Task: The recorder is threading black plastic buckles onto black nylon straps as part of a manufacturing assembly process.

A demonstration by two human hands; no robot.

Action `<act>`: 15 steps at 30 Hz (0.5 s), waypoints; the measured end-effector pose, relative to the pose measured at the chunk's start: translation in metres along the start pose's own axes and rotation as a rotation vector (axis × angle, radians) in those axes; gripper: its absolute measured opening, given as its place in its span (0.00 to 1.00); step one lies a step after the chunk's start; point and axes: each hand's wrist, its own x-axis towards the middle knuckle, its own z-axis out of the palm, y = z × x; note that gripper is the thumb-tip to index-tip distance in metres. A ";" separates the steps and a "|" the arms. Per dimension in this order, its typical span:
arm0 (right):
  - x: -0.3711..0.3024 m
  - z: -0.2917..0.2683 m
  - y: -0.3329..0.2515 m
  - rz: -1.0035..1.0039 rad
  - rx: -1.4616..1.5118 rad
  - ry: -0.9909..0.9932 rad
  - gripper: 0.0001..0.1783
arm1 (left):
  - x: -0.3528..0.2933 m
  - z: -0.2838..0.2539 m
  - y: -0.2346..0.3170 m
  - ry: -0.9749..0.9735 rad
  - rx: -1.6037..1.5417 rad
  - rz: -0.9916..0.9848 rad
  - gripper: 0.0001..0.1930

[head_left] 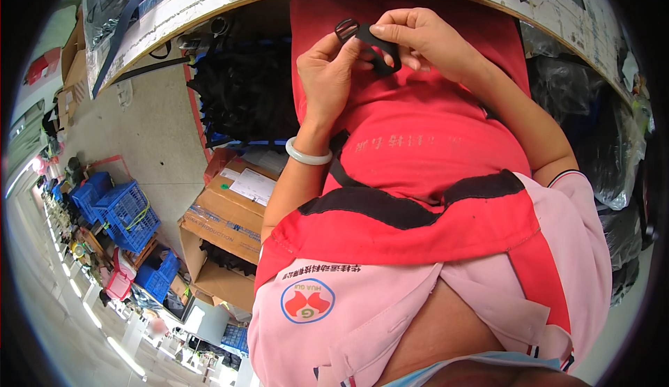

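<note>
Over the red apron [418, 118] on my lap, both hands work on one black webbing strap [385, 47]. A black plastic slider buckle [346, 29] with slots sits at its left end. My left hand [327, 70], below a white bangle, pinches the strap and buckle between thumb and fingers. Opposite it, my right hand [421, 38] grips the strap with thumb on top and fingers curled under. Part of the strap loops down between the hands. The fingers hide how strap and buckle join.
A worktable edge [237, 2] curves just beyond my hands, with black straps on it. Beneath lies a heap of black pieces [244, 87]. To the left stand an open cardboard box [230, 213] and blue crates [129, 213]. Plastic-wrapped bundles [606, 143] are at the right.
</note>
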 end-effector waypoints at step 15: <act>0.010 0.005 0.022 -0.110 0.155 0.084 0.15 | 0.003 0.003 -0.013 0.013 0.676 0.521 0.03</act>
